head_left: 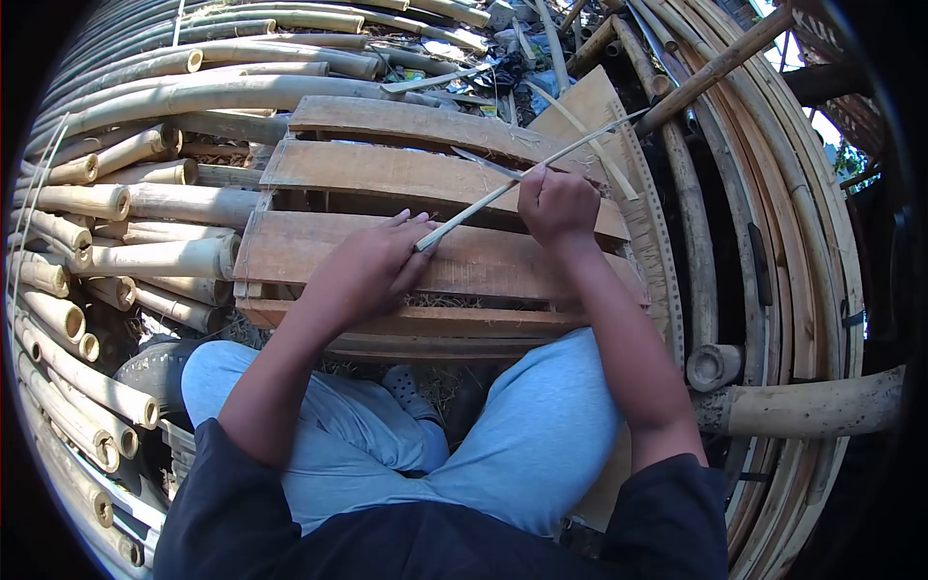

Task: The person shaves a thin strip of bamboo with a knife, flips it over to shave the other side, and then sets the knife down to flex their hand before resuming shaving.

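Observation:
A thin bamboo strip [476, 207] slants over the slatted wooden crate [329, 242] in front of me, its far end reaching up to the right. My left hand [372, 263] rests palm down on the near slats and grips the strip's near end under its thumb side. My right hand [559, 206] is a closed fist around the handle of a knife [486, 164]. The knife's blade points up and left from the fist and meets the strip beside it. The fist hides the handle.
Cut bamboo poles [184, 203] lie stacked on the left. Long wooden strips [788, 213] and a thick bamboo pole [812, 410] are at the right. A flat board [590, 106] stands beside the crate, with scraps [507, 72] on the ground beyond.

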A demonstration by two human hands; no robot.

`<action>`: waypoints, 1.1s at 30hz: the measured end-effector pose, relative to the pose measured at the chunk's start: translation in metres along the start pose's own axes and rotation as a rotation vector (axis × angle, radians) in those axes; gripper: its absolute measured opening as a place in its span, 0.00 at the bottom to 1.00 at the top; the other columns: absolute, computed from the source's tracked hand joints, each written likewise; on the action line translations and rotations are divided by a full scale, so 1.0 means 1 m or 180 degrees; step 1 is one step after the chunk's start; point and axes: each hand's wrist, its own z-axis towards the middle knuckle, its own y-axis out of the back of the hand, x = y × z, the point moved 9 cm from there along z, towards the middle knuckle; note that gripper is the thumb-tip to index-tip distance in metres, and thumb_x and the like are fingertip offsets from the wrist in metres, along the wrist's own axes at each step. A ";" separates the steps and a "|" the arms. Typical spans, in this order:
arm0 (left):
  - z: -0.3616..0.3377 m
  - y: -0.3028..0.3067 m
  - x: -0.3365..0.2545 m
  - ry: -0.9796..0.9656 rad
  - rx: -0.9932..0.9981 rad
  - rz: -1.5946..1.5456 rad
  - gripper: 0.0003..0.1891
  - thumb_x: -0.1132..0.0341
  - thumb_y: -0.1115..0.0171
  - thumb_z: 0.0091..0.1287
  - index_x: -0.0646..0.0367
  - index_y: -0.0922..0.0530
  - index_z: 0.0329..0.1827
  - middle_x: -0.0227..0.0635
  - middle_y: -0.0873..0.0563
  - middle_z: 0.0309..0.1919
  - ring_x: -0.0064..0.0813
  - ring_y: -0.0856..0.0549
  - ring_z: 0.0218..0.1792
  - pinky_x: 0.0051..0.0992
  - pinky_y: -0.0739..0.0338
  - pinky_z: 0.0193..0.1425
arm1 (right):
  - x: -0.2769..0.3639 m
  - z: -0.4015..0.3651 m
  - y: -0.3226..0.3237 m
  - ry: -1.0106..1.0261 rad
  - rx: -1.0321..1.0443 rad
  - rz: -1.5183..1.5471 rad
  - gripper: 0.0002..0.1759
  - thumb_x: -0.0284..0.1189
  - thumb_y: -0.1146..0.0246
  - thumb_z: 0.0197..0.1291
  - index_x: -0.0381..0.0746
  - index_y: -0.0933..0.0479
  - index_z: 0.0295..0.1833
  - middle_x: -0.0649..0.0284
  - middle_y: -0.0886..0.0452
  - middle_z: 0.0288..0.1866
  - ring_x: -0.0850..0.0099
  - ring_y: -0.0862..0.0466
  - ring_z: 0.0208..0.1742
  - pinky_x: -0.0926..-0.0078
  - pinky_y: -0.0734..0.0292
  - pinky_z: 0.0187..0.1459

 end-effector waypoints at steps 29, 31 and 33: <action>0.000 0.008 -0.006 -0.0214 -0.0268 -0.0186 0.11 0.72 0.45 0.74 0.66 0.21 0.54 0.59 0.15 0.50 0.61 0.18 0.56 0.46 0.26 0.74 | -0.123 0.014 -0.027 -0.1296 -0.0177 -0.0730 0.25 0.38 0.48 0.66 0.35 0.19 0.21 0.44 0.17 0.24 0.45 0.16 0.24 0.47 0.20 0.31; 0.000 0.008 -0.006 -0.0268 -0.0260 -0.0212 0.10 0.72 0.45 0.74 0.66 0.21 0.53 0.59 0.15 0.50 0.61 0.18 0.56 0.46 0.26 0.73 | -0.085 0.013 -0.032 0.0058 0.0171 -0.0290 0.27 0.39 0.51 0.68 0.35 0.15 0.25 0.44 0.15 0.27 0.45 0.13 0.29 0.47 0.17 0.34; 0.000 0.009 -0.004 -0.0288 -0.0298 -0.0234 0.10 0.72 0.45 0.74 0.66 0.21 0.53 0.59 0.15 0.50 0.61 0.18 0.56 0.46 0.25 0.73 | -0.088 0.019 -0.036 0.0311 0.0303 -0.0008 0.27 0.40 0.52 0.69 0.35 0.15 0.27 0.44 0.15 0.28 0.44 0.12 0.31 0.48 0.16 0.35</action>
